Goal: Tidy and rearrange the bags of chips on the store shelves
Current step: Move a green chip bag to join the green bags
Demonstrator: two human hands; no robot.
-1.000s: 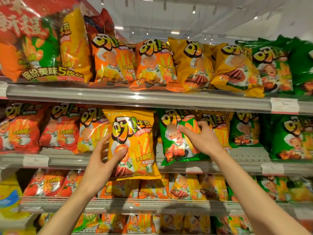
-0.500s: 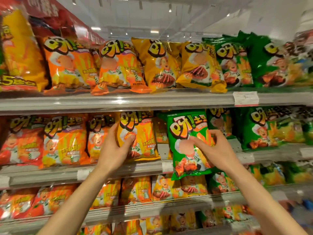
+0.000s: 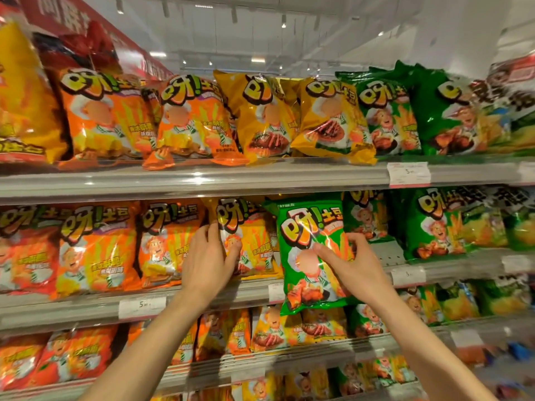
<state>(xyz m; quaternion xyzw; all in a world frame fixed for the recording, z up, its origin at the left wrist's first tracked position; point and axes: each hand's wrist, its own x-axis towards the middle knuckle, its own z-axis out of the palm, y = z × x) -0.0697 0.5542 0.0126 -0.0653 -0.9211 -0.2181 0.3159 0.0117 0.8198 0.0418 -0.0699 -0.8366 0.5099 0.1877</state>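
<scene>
My left hand (image 3: pixel 209 263) grips the left edge of a yellow chip bag (image 3: pixel 254 241) that stands on the middle shelf (image 3: pixel 86 306). My right hand (image 3: pixel 351 266) holds a green chip bag (image 3: pixel 307 224) in front of that shelf, its bottom hanging over the shelf's front edge. Orange bags (image 3: pixel 98 247) fill the middle shelf to the left, and green bags (image 3: pixel 434 224) stand to the right. Behind the held green bag, a patch of bare perforated shelf (image 3: pixel 389 253) shows.
The top shelf (image 3: pixel 260 176) carries orange bags (image 3: pixel 101 117), yellow bags (image 3: pixel 260 117) and green bags (image 3: pixel 388 117) in a row. Lower shelves (image 3: pixel 289 357) hold more mixed bags. Price tags (image 3: pixel 408 173) hang on the shelf rails.
The view has swung to the right. My left hand pushed the yellow bag back onto the middle shelf. My right hand pulled the green bag forward and out, off the shelf.
</scene>
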